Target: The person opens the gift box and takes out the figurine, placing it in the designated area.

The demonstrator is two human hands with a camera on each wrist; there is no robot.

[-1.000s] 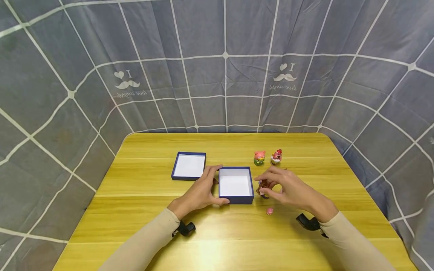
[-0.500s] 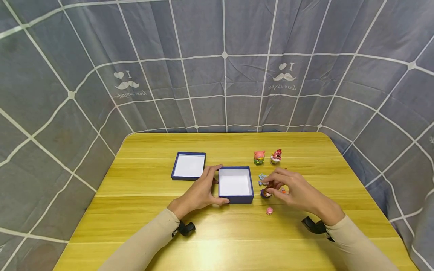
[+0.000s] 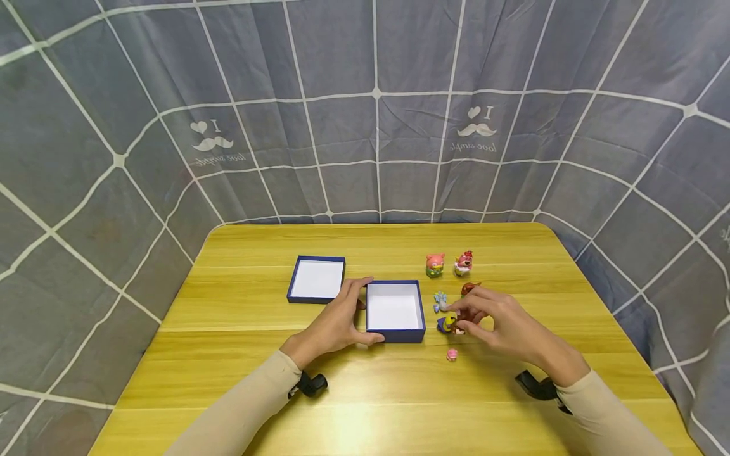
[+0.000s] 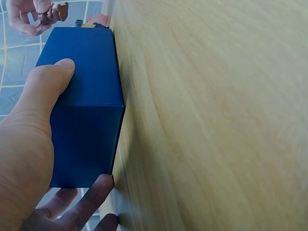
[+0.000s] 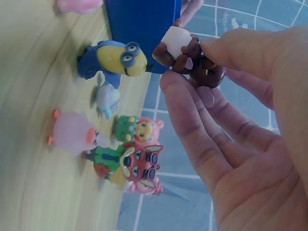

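Note:
In the head view, my left hand [image 3: 340,318] holds the left side of a blue square box [image 3: 395,336]. Its thumb lies on the near wall and its fingers reach the far one, as the left wrist view also shows. The box stands with its white inside facing up and nothing visible in it. Right of it, my right hand [image 3: 495,318] pinches a small brown figurine with a white patch [image 5: 177,44] between thumb and fingertips. Close by stands a yellow-and-blue Minion figurine [image 5: 114,58]. A pale blue figurine [image 3: 440,301] is just behind the Minion.
A shallow blue lid [image 3: 317,279] lies white side up at the left. Right of the box are a small pink figurine [image 3: 452,355], a pink pig figurine [image 3: 435,266], a red-topped figurine [image 3: 463,263], a fox figurine [image 5: 129,161] and a pink duck-like figurine [image 5: 72,132].
My right hand has moved right, away from the box, with the brown figurine. The Minion and the pale blue figurine have come into sight. My left hand stays on the box.

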